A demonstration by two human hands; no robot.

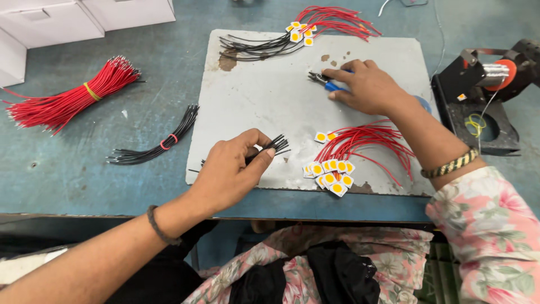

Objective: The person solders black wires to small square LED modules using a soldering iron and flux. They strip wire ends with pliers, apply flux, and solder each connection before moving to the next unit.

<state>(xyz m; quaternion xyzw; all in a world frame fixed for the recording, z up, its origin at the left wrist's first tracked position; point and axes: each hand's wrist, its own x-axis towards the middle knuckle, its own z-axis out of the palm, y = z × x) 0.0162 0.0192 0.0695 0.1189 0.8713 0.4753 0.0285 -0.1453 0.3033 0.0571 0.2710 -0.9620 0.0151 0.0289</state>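
Note:
My left hand [233, 169] pinches a small bunch of black wires [277, 144] at the near edge of a grey work board [264, 95]. My right hand [365, 85] rests farther back on the board, closed over blue-handled pliers [325, 81] whose metal jaws point left. Between the hands lies a cluster of small white squares with yellow centres [332, 173], each joined to a red wire [365, 141]. A second cluster with red and black wires [301, 35] lies at the board's far edge.
On the blue table, a banded bundle of red wires [70, 100] and a banded bundle of black wires [154, 147] lie left of the board. White boxes [50, 21] stand at the far left. A black stand with a solder spool [494, 73] sits at right.

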